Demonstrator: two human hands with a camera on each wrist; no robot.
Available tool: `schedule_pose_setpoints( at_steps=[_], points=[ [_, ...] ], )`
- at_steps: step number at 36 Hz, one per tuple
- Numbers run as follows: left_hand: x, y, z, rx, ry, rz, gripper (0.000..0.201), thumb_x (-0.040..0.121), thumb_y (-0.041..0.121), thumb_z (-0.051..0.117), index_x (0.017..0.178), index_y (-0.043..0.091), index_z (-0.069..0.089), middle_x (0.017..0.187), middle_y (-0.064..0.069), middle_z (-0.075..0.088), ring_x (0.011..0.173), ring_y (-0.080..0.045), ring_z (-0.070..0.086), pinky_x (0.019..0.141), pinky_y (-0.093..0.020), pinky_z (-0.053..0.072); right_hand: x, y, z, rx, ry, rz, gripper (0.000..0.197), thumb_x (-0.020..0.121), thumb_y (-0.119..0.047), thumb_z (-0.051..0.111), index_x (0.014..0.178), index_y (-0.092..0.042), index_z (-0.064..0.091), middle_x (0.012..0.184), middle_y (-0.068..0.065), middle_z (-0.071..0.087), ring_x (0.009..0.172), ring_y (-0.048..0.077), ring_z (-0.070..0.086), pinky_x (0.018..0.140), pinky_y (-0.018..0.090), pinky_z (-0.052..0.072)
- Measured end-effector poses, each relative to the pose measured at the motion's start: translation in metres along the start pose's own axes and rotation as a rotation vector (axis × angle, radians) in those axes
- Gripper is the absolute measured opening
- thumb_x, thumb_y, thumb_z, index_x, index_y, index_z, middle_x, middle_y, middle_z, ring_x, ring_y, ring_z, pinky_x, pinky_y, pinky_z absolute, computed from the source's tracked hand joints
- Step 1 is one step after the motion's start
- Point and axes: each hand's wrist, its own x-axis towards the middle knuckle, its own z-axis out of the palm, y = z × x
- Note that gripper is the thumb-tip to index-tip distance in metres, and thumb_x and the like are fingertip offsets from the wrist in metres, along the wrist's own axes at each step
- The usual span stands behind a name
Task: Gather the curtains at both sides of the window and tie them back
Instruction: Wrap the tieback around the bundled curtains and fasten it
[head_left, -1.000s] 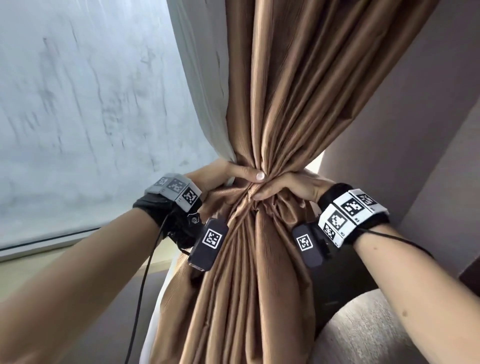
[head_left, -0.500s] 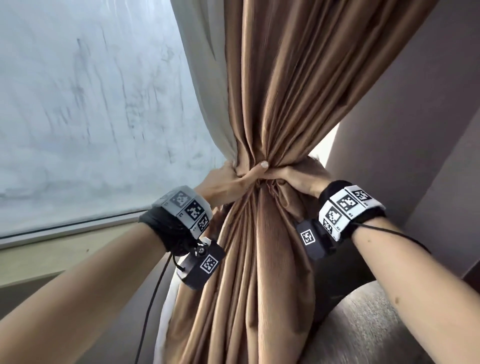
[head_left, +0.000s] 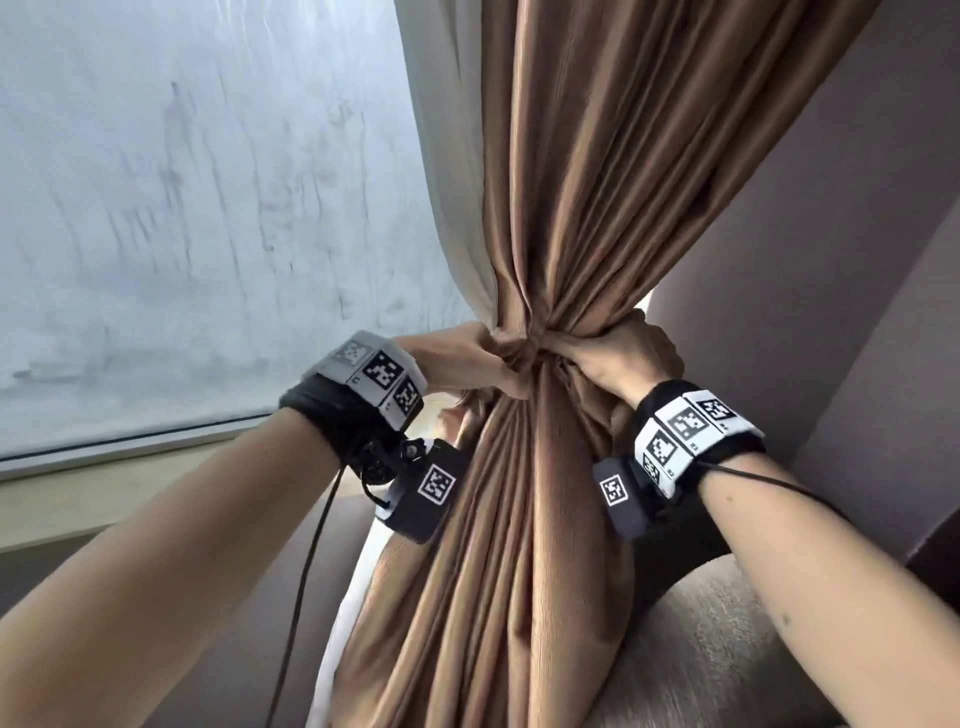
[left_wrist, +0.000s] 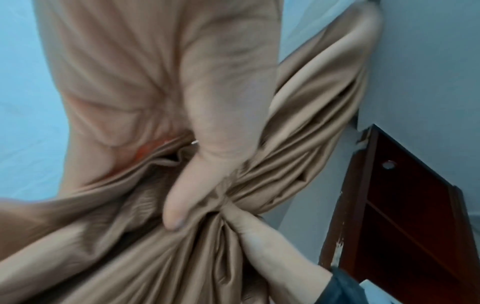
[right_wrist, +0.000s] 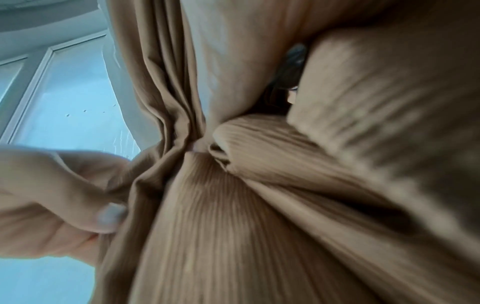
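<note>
A brown ribbed curtain (head_left: 524, 519) hangs by the window, pinched into a narrow waist at mid-height. My left hand (head_left: 462, 364) grips the waist from the left, with brown cloth bunched over its fingers. My right hand (head_left: 623, 348) clenches it from the right. The two hands are almost touching. In the left wrist view my left hand's thumb (left_wrist: 182, 201) presses into the curtain (left_wrist: 155, 257), and my right hand (left_wrist: 270, 244) clamps the folds just below it. The right wrist view is filled by blurred curtain (right_wrist: 221, 226). Fingers with a pale nail dig in at its left.
A pale lining (head_left: 452, 182) hangs along the curtain's window side. Streaked window glass (head_left: 182, 208) and its sill (head_left: 104, 483) are on the left. A grey wall (head_left: 831, 260) is close on the right, with a grey upholstered seat (head_left: 701, 649) below. A red-brown wooden cabinet (left_wrist: 402, 216) stands against that wall.
My hands met fingertip to thumb at the front of the bundle. They now clench it from either side, and the waist looks tighter. My left wrist has turned back-up.
</note>
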Motion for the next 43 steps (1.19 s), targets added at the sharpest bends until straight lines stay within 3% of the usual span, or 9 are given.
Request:
schedule_pose_setpoints(
  at_steps=[5,10,13,17,22,28,31,36,43],
  points=[
    [0.012,-0.012,0.004,0.066,0.231,-0.052,0.016,0.076,0.011,0.078,0.081,-0.002,0.071,0.070,-0.008,0.066,0.071,-0.021,0.065,0.075,-0.034,0.055,0.003,0.001,-0.001,0.020,-0.029,0.025,0.142,0.025,-0.102,0.053,0.134,-0.011,0.051,0.134,0.011,0.060,0.121,0.032,0.058,0.099,0.042,0.049],
    [0.020,-0.018,0.023,0.093,0.469,-0.061,0.035,0.069,0.041,0.085,0.073,0.011,0.067,0.063,0.001,0.062,0.060,-0.014,0.060,0.052,-0.022,0.040,0.005,0.004,0.006,0.077,-0.008,0.091,0.128,0.050,-0.085,0.068,0.137,0.002,0.034,0.139,0.018,0.052,0.127,0.037,0.051,0.100,0.042,0.044],
    [0.021,-0.020,0.034,0.054,0.607,-0.091,0.049,0.063,0.054,0.085,0.079,0.012,0.065,0.072,-0.001,0.064,0.067,-0.019,0.060,0.055,-0.025,0.039,0.005,0.005,0.009,0.113,0.033,0.111,0.114,0.056,-0.078,0.073,0.129,0.002,0.039,0.136,0.020,0.054,0.126,0.037,0.052,0.097,0.041,0.044],
    [0.024,-0.008,0.047,-0.014,0.714,-0.148,0.045,0.069,0.043,0.084,0.085,0.004,0.067,0.076,-0.009,0.064,0.076,-0.028,0.065,0.059,-0.030,0.042,0.002,0.002,0.018,0.132,0.097,0.095,0.095,0.063,-0.075,0.071,0.122,-0.003,0.054,0.129,0.019,0.059,0.121,0.038,0.056,0.095,0.041,0.047],
    [0.024,0.004,0.065,-0.086,0.692,-0.095,0.030,0.077,0.026,0.064,0.095,0.002,0.071,0.085,-0.016,0.070,0.084,-0.033,0.068,0.067,-0.032,0.051,0.004,0.003,0.027,0.171,0.141,0.084,0.085,0.072,-0.067,0.070,0.120,0.000,0.052,0.125,0.024,0.059,0.117,0.042,0.056,0.091,0.042,0.048],
    [0.018,0.003,0.058,0.047,0.641,0.044,0.037,0.090,0.029,0.058,0.067,0.001,0.053,0.062,-0.012,0.054,0.076,-0.037,0.063,0.055,-0.029,0.033,0.009,0.003,0.030,0.118,0.130,0.055,0.068,0.080,-0.056,0.068,0.120,-0.002,0.056,0.125,0.024,0.059,0.117,0.043,0.056,0.090,0.043,0.048],
    [0.021,0.006,0.057,0.198,0.662,0.162,0.035,0.094,0.027,0.051,0.083,-0.002,0.068,0.081,-0.023,0.067,0.081,-0.042,0.062,0.062,-0.034,0.038,0.008,0.004,0.030,0.087,0.114,0.004,0.058,0.085,-0.050,0.065,0.119,-0.003,0.058,0.123,0.025,0.060,0.116,0.044,0.056,0.091,0.042,0.047],
    [0.025,0.020,0.055,0.519,0.661,0.220,0.035,0.098,0.031,0.044,0.095,0.008,0.070,0.081,-0.014,0.059,0.078,-0.034,0.058,0.061,-0.032,0.034,0.010,0.013,0.022,0.079,0.058,-0.149,0.039,0.089,-0.044,0.060,0.108,-0.010,0.068,0.117,0.017,0.068,0.112,0.041,0.059,0.082,0.033,0.044],
    [0.042,0.028,0.055,0.523,0.640,0.142,0.033,0.096,0.033,0.044,0.094,0.009,0.067,0.065,-0.003,0.040,0.070,-0.030,0.052,0.062,-0.032,0.037,0.017,0.034,0.007,0.304,-0.044,-0.130,0.035,0.053,-0.037,0.081,0.075,-0.016,0.063,0.080,-0.001,0.072,0.082,0.023,0.070,0.078,0.038,0.057]
  ],
)
